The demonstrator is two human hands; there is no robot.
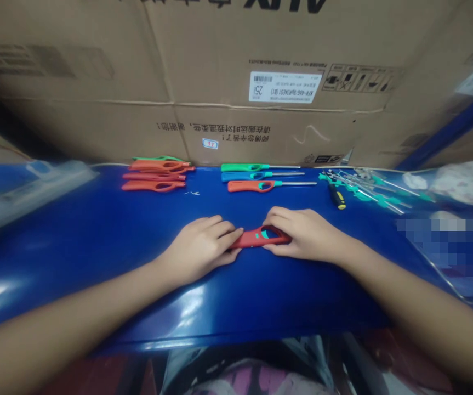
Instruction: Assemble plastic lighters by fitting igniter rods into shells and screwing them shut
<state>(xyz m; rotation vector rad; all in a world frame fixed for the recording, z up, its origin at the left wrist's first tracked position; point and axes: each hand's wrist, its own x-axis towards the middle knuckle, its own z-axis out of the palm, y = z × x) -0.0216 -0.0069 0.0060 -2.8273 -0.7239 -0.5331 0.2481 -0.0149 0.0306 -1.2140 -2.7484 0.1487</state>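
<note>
Both hands grip one red lighter handle [249, 238], which lies crosswise just above the blue table. Its left end is pinched between thumb and fingers of my left hand [203, 247]. Around the looped trigger end on the right, my right hand [302, 233] is closed. A bit of teal trigger shows in the loop, and no metal rod is visible on this piece. Beyond my hands lie three long-necked lighters with metal rods: a green one [244, 167], a blue one [242, 176] and an orange one [250, 186].
Several orange and green handle shells [154, 186] are stacked at the back left. A black-and-yellow screwdriver [337, 197] lies by a pile of metal rods with teal parts [363, 192]. A large cardboard box [203, 71] walls off the back. A clear plastic bin [26, 192] stands left.
</note>
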